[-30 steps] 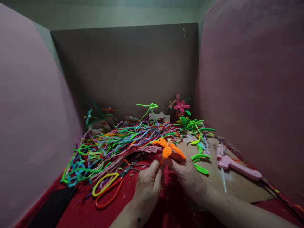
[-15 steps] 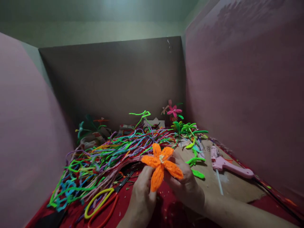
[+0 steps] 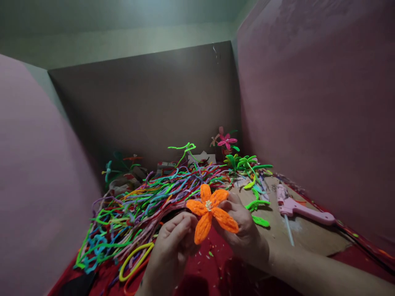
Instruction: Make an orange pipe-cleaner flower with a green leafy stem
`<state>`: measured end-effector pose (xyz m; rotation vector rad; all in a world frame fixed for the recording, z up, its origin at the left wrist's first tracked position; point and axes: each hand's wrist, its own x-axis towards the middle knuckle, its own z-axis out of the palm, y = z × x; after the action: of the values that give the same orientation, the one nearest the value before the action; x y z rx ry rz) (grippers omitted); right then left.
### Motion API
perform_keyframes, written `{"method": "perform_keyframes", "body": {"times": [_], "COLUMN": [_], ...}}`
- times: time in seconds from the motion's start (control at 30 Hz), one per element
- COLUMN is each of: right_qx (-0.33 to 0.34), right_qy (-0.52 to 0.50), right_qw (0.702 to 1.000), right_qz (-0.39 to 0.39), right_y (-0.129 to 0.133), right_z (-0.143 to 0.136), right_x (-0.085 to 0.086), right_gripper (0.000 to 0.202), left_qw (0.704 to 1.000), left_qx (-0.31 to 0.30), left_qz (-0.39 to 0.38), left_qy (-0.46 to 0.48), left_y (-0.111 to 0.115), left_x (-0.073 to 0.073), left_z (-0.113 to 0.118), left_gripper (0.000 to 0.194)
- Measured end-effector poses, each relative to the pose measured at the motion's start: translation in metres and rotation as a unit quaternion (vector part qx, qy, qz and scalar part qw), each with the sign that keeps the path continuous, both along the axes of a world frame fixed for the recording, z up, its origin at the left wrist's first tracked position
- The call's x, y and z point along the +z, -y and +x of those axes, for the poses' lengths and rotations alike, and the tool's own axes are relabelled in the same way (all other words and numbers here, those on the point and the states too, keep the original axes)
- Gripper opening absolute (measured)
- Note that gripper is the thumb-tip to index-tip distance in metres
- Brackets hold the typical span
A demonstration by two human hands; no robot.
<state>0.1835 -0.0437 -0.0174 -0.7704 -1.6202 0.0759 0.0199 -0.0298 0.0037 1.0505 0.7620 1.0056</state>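
An orange pipe-cleaner flower (image 3: 212, 213) faces me in the middle of the view, its petals spread around a centre of small pale beads. My right hand (image 3: 243, 230) is closed on the flower from behind; the petals cover its fingertips. My left hand (image 3: 173, 242) is at the flower's lower left, thumb and fingers pressed together in a pinch. Its fingertips are partly behind the petals, and what they hold, if anything, is hidden. Left of that hand lie scissors with one yellow handle loop (image 3: 134, 261) and one red-orange loop, the rest covered by my hand.
A heap of coloured pipe cleaners (image 3: 145, 205) spreads over the red cloth (image 3: 216, 267). On the right, a pink glue gun (image 3: 304, 209) rests on cardboard (image 3: 321, 240). Green leaf pieces (image 3: 257, 204) lie beside it. A pink flower (image 3: 227, 141) stands at the back.
My left hand has shifted left, away from the lower petal, its fingers drawn into a pinch, and now covers more of the scissors. The flower has turned slightly. The view has tilted a little.
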Motion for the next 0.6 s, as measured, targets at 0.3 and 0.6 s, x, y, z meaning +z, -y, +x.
{"method": "perform_keyframes", "body": {"times": [0.3,0.6], "right_qx": [-0.002,-0.021], "right_qy": [0.043,0.078], "right_qw": [0.999,0.996], "right_qz": [0.028,0.042], "right_y": [-0.005,0.000], "right_z": [0.001,0.000], "right_x": [-0.004,-0.001], "right_gripper": [0.015,0.017], "left_qw": [0.994,0.998], "left_qx": [-0.092,-0.043], "left_qz": [-0.014,-0.050], "left_qy": [0.065,0.017], "left_y": [0.012,0.022], "left_x": [0.006,0.012], "left_z": [0.007,0.012], "left_gripper": [0.023,0.026]}}
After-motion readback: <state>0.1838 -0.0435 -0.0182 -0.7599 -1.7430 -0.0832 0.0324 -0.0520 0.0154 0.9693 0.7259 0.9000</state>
